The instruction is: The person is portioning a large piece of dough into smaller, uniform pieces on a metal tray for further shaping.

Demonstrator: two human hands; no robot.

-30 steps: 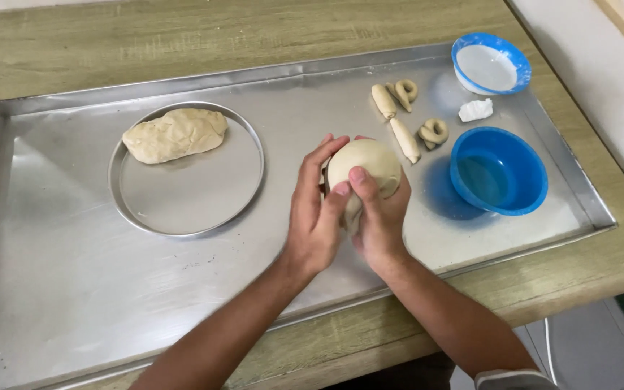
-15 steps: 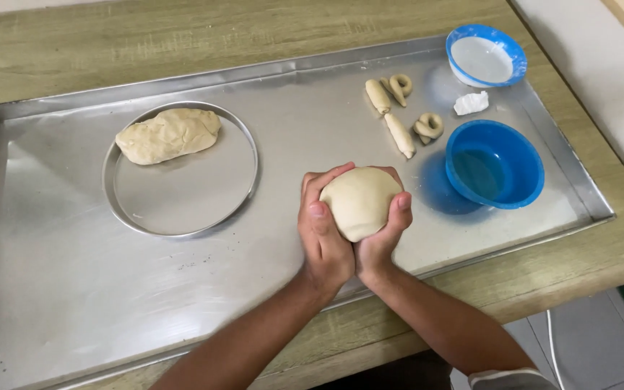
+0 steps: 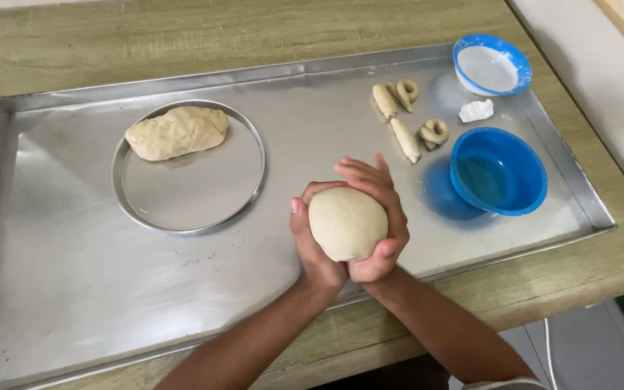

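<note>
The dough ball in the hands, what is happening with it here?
A person cups a smooth dough ball between the left hand and right hand, above a large metal tray. On the tray, a rougher dough lump lies in a round pan, with small shaped dough pieces and two blue bowls nearby.

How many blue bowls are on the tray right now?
2. The smaller bowl sits in the far right corner of the metal tray. The larger bowl stands nearer, right of the dough ball. None seems hidden.

Both hands [image 3: 348,231] have drawn the dough ball [image 3: 347,222] nearer, cupping it more fully.
</note>
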